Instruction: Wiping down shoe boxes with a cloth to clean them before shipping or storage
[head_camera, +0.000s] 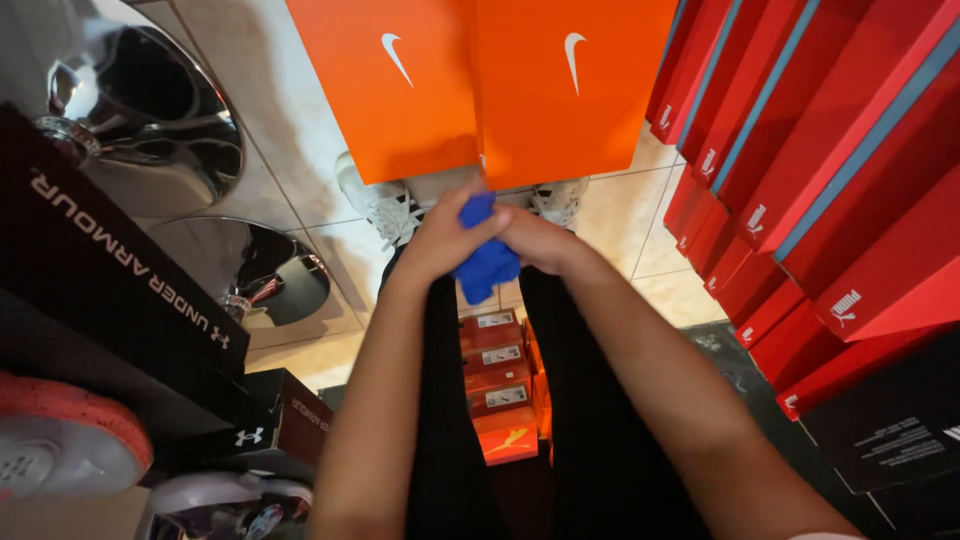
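Pale square floor tiles (300, 190) run beneath a narrow aisle crowded with footwear cartons on every side. Two bright orange cardboard shoe boxes (480, 85) stand side by side straight ahead, their lower edges just above the hands and partly hiding a pair of white laced sneakers (385, 205) on the tiles. To the right, a slanting wall of red shoe boxes with blue-grey lid edges (810, 150) rises, and a flat black box with small white print (895, 430) lies below it. On the left sit two shiny chrome round bases (150, 120), a long black shoe box (110, 250) and a white shoe with an orange-red sole (60, 440) at the lower corner. Between the person's black-clad legs, a short stack of small red and orange boxes with white end labels (500, 385) rests on the floor.

Both hands meet at the centre of the view, just under the orange boxes. A crumpled bright blue cloth (487, 262) is bunched between them, soft and folded, a tuft poking up above the knuckles and a larger wad hanging below. The left hand (445, 235) has its fingers curled round the cloth's upper part, and the right hand (540, 240) is closed against its other side, touching the left.
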